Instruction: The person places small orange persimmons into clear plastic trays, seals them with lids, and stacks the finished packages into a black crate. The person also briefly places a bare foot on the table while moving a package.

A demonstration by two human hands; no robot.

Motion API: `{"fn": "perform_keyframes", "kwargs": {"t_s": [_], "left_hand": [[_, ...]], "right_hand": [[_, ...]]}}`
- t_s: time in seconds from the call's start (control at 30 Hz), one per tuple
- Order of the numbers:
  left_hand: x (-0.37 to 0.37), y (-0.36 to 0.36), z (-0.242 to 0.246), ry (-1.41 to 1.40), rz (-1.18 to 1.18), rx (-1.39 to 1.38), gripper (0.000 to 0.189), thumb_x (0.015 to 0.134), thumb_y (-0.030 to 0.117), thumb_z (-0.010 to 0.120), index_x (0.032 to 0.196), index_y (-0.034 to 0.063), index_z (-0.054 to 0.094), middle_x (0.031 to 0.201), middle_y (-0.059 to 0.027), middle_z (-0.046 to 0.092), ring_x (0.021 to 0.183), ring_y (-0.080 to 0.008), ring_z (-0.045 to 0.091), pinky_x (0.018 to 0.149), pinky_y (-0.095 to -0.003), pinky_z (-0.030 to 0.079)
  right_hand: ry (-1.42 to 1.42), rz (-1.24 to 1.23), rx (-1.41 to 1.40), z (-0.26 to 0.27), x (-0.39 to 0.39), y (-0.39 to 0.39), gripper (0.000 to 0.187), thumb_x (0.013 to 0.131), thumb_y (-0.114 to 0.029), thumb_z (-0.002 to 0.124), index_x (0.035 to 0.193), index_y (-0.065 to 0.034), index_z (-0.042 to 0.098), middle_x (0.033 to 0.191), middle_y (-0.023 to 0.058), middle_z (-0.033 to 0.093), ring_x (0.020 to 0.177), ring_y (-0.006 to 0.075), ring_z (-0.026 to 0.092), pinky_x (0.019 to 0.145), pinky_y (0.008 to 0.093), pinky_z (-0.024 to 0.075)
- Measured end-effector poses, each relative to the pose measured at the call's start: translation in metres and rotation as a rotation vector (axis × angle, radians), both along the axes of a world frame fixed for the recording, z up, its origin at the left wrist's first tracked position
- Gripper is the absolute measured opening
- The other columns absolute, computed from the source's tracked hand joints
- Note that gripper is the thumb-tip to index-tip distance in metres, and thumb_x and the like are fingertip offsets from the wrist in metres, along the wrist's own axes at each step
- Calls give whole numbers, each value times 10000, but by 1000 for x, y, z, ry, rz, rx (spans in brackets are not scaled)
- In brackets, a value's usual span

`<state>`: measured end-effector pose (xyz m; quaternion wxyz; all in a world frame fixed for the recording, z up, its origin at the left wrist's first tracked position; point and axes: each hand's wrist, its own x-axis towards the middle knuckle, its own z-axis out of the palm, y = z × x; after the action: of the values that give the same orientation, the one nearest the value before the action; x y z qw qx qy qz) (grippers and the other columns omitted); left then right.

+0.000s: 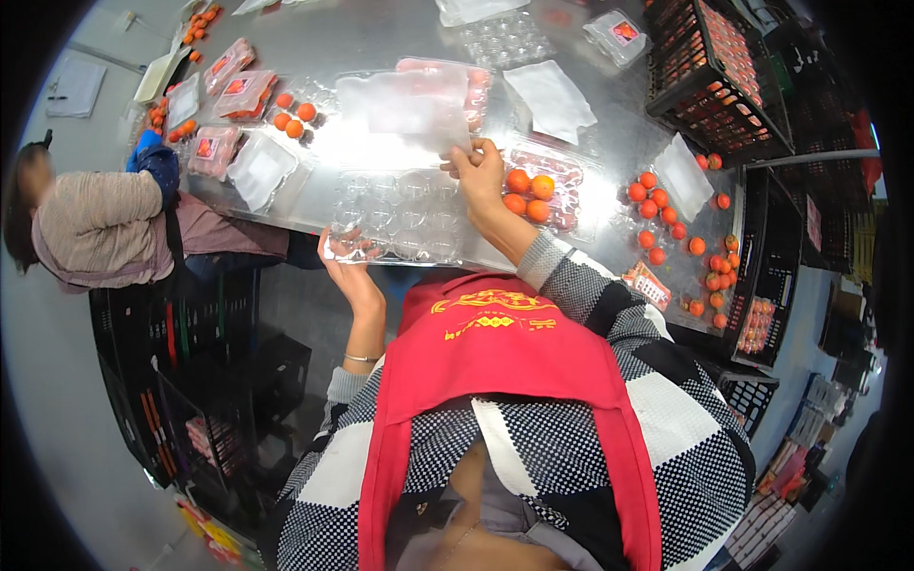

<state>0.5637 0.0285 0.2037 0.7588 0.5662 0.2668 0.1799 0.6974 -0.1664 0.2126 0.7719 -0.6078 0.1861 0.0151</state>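
My left hand (351,268) grips the near left corner of a clear plastic tray (407,221) with rows of round hollows, and its fingers show through the plastic. My right hand (477,171) pinches the near right corner of a thin white translucent liner sheet (410,107), raised beyond the tray. Behind that sheet, partly hidden, lies a clear pack of pinkish-red fruit (477,100). Just right of my right hand, several round orange-red fruits (528,196) sit on top of another clear fruit pack (568,175).
Loose orange-red fruits (657,203) are scattered over the metal table (614,93) at right, beside a white sheet (683,177). A black crate (714,71) stands at far right. Labelled packs (244,95) lie at left, near another person (114,221). A hollowed tray (507,39) lies farther back.
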Motion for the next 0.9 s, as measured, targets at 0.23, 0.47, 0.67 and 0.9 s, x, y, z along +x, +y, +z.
{"fn": "perform_keyframes", "kwargs": {"t_s": [0.23,0.47,0.67,0.9], "left_hand": [[3,46,-70,270,-122,240,516,930,-106,484,1430,24,509,1259,-132,591,1012,-184,611,856,-324,557],[8,34,-79,280,-274,654,546,855,-83,570,1395,-1,565,1275,-179,539,946,-230,622,878,-365,532],[10,29,-79,261,-312,822,565,833,-26,633,1394,-4,562,1243,-177,535,934,-255,588,889,-389,500],[42,7,-30,118,-211,1102,418,880,-7,596,1296,17,633,1244,-123,572,988,-239,585,856,-360,498]], "right_hand": [[151,-16,-313,-90,9,13,367,960,-117,729,1227,-1,506,1039,146,745,966,210,736,795,309,563],[14,237,-648,-55,-32,2,1025,873,-260,806,1596,66,155,1557,351,385,1469,431,400,1213,449,342],[-292,348,-679,5,-85,-54,875,902,-263,767,1594,-5,297,1604,281,373,1488,391,402,1225,454,327],[-327,259,-1017,41,-76,-177,386,877,-20,686,1258,-44,630,1280,128,625,1184,373,604,1013,448,493]]}}
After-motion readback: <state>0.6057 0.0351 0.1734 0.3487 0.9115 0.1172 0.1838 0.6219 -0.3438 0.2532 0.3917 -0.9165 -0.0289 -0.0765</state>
